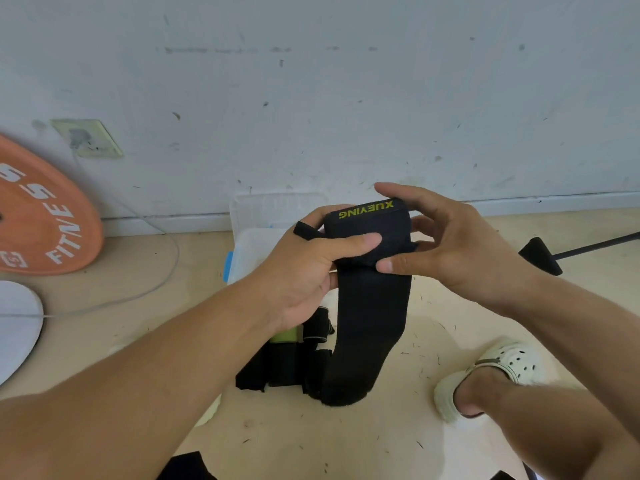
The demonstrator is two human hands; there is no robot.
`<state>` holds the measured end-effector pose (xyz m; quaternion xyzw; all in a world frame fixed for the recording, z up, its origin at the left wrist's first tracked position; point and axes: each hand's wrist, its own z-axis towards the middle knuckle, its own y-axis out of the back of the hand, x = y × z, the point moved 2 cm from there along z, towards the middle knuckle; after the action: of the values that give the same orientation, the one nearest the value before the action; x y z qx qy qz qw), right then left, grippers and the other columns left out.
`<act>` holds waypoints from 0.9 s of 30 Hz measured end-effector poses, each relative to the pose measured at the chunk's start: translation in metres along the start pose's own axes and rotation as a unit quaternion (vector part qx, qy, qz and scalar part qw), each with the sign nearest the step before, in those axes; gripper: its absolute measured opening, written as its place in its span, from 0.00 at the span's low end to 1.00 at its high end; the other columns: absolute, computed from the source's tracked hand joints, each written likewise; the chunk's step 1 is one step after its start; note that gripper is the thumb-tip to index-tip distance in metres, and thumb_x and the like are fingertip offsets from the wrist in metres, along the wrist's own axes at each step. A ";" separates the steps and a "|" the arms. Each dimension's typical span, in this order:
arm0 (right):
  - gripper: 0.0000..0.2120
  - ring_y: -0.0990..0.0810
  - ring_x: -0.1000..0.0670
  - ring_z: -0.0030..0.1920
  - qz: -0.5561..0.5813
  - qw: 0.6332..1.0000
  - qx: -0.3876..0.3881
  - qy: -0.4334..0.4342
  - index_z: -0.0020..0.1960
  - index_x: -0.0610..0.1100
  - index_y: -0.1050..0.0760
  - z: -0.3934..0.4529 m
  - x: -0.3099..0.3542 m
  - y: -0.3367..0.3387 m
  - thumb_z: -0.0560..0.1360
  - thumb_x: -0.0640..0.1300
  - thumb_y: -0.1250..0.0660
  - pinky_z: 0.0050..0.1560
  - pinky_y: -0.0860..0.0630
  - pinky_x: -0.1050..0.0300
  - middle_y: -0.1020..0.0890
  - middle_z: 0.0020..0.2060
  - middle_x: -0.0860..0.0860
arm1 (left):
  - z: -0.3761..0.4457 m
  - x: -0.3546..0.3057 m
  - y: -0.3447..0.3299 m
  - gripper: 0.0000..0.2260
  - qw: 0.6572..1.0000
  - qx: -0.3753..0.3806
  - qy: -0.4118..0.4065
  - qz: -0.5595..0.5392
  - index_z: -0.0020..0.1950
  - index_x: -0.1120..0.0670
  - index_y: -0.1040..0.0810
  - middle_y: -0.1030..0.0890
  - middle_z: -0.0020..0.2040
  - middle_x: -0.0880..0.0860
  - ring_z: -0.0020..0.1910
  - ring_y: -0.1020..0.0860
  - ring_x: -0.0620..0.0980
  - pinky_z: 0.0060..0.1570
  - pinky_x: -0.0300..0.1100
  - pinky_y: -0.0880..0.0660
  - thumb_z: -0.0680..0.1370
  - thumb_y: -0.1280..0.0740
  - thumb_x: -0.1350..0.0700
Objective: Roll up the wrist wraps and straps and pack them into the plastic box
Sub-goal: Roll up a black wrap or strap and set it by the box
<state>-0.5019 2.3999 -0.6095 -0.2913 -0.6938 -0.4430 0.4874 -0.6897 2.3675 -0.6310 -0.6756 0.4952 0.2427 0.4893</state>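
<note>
A long black wrist wrap [372, 306] with yellow lettering at its top hangs from both hands down to the floor. My left hand [311, 268] grips its upper end, thumb laid across the front. My right hand [446, 237] pinches the same folded top from the right, fingers over the lettered edge and thumb on the front. A pile of other black wraps and straps [277, 367], one with a green patch, lies on the floor under my left wrist. The clear plastic box [252, 244], with a blue latch, stands open against the wall behind my hands.
An orange weight plate [45, 223] leans on the wall at the left, with a white disc [17, 323] and a thin cable [156, 289] on the floor beside it. A black bar with a foot [543, 254] lies at the right. A foot in a white clog [485, 379] stands at the lower right.
</note>
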 end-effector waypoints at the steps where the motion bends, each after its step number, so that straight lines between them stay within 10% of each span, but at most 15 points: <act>1: 0.37 0.18 0.53 0.60 0.007 1.000 0.006 -0.011 0.71 0.61 0.25 0.000 0.000 0.001 0.66 0.42 0.18 0.61 0.18 0.50 0.17 0.61 0.57 | 0.001 0.000 0.001 0.25 1.000 -0.002 -0.007 0.008 0.63 0.54 0.20 0.15 0.59 0.59 0.54 0.15 0.56 0.50 0.48 0.18 0.66 0.23 0.61; 11: 0.19 0.15 0.49 0.58 0.087 0.994 0.046 -0.057 0.63 0.54 0.19 -0.001 -0.002 -0.004 0.73 0.53 0.28 0.51 0.17 0.55 0.17 0.61 0.46 | 0.002 -0.002 0.006 0.24 0.996 -0.001 -0.050 0.068 0.56 0.49 0.16 0.16 0.56 0.57 0.55 0.15 0.56 0.50 0.48 0.17 0.68 0.24 0.73; 20: 0.19 0.15 0.39 0.55 0.100 0.995 0.007 -0.017 0.61 0.53 0.19 0.002 -0.001 0.004 0.71 0.45 0.25 0.56 0.17 0.48 0.18 0.62 0.48 | -0.003 -0.012 0.001 0.14 0.997 0.015 0.065 -0.036 0.58 0.55 0.17 0.17 0.53 0.57 0.53 0.16 0.55 0.56 0.55 0.17 0.78 0.30 0.48; 27: 0.21 0.16 0.42 0.57 0.055 0.998 -0.023 -0.005 0.59 0.56 0.17 0.001 -0.001 0.003 0.72 0.37 0.22 0.63 0.19 0.43 0.15 0.57 0.54 | -0.005 -0.008 0.001 0.19 0.994 0.013 0.096 -0.056 0.66 0.58 0.18 0.18 0.58 0.60 0.52 0.16 0.59 0.53 0.52 0.16 0.78 0.28 0.52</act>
<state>-0.4992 2.4019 -0.6091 -0.3427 -0.6689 -0.4294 0.5007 -0.6946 2.3663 -0.6234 -0.7158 0.5045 0.1427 0.4612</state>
